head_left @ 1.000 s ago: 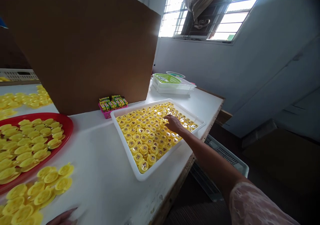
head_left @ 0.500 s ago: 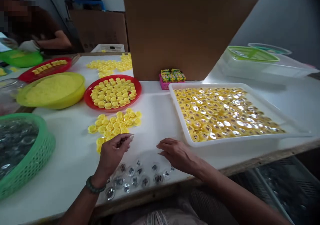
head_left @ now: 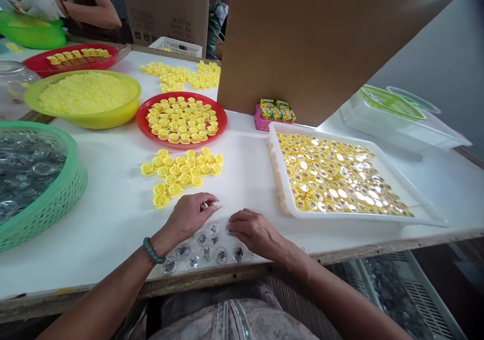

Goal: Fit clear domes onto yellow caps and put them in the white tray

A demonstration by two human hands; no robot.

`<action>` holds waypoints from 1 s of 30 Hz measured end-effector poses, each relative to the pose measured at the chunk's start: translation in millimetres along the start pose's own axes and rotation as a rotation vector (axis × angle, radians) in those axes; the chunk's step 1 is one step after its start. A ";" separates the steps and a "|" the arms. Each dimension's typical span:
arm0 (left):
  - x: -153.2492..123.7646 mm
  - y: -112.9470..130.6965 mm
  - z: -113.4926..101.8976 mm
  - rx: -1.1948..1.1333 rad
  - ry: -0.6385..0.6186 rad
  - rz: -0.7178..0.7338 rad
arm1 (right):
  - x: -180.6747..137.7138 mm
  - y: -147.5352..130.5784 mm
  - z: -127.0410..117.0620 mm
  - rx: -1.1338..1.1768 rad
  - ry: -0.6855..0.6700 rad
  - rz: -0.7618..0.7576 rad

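Several clear plastic domes (head_left: 202,252) with small dark figures inside lie near the front edge of the white table (head_left: 117,214). My left hand (head_left: 191,213) rests just above them, its fingers curled and pinched together over something I cannot make out. My right hand (head_left: 254,230) lies beside it, fingers bent down onto the domes, touching one at its fingertips. Loose yellow caps (head_left: 180,173) lie in rows just beyond my left hand. A white tray (head_left: 425,205) full of finished yellow pieces with shiny tops sits to the right.
A red plate (head_left: 144,123) of yellow caps, a yellow bowl (head_left: 83,119) of yellow bits and a green basket (head_left: 53,199) of clear domes stand to the left. A brown cardboard sheet (head_left: 313,43) stands behind the tray. Another person's gloved hands (head_left: 38,6) work far left.
My right hand has come back from the white tray to the domes at the table's front. My view has swung left and down. Both hands have drawn closer together.
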State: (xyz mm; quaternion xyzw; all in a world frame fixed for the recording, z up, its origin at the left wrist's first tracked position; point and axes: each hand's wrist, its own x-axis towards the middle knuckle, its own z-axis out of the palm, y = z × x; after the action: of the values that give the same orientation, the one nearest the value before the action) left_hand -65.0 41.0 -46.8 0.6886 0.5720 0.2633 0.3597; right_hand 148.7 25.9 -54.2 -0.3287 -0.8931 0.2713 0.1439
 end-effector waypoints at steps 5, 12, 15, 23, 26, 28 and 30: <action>4.3 -0.1 0.2 -0.194 -0.037 -0.024 | 19.2 7.7 3.5 0.256 0.168 0.158; 2.9 0.7 7.8 -0.592 -0.023 -0.153 | 48.6 1.8 -0.5 0.939 0.355 0.487; 3.1 0.1 8.4 -0.649 0.062 -0.185 | 58.9 1.1 0.5 1.039 0.458 0.496; -0.1 0.9 6.7 -0.728 0.078 -0.218 | 61.5 -0.7 7.2 1.197 0.469 0.522; -1.1 2.2 6.0 -0.782 0.087 -0.239 | 60.2 -3.5 7.0 1.200 0.458 0.513; -1.2 3.1 5.5 -0.822 0.065 -0.249 | 59.9 -4.8 4.6 1.163 0.456 0.488; -0.5 3.5 5.3 -0.828 0.058 -0.238 | 60.3 -5.4 0.3 1.097 0.427 0.457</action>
State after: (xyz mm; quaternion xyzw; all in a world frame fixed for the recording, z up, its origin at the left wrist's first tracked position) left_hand -58.9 39.1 -47.2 0.4079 0.5032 0.4465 0.6173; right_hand 101.0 62.5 -46.6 -0.4364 -0.4827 0.6422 0.4051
